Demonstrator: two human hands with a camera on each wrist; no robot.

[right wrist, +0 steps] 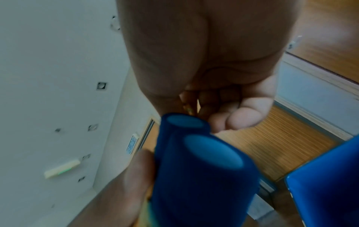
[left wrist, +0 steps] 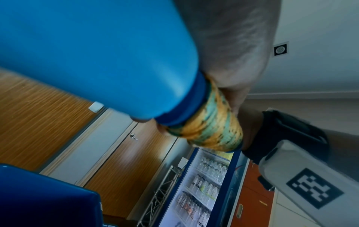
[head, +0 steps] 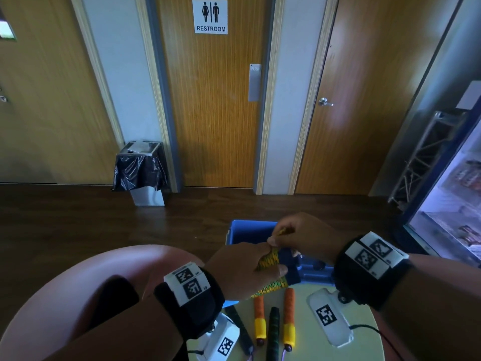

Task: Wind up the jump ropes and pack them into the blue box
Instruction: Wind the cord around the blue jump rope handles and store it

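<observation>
Yellow-green rope is wound around two blue handles, and the left hand grips this bundle with curled fingers, above the near edge of the blue box. Only the right wrist view shows both round handle ends side by side. Only the head view shows the orange-handled rope and a dark handle lying on the pale worktop. Farther right, the right hand pinches the rope's free end between its fingers.
</observation>
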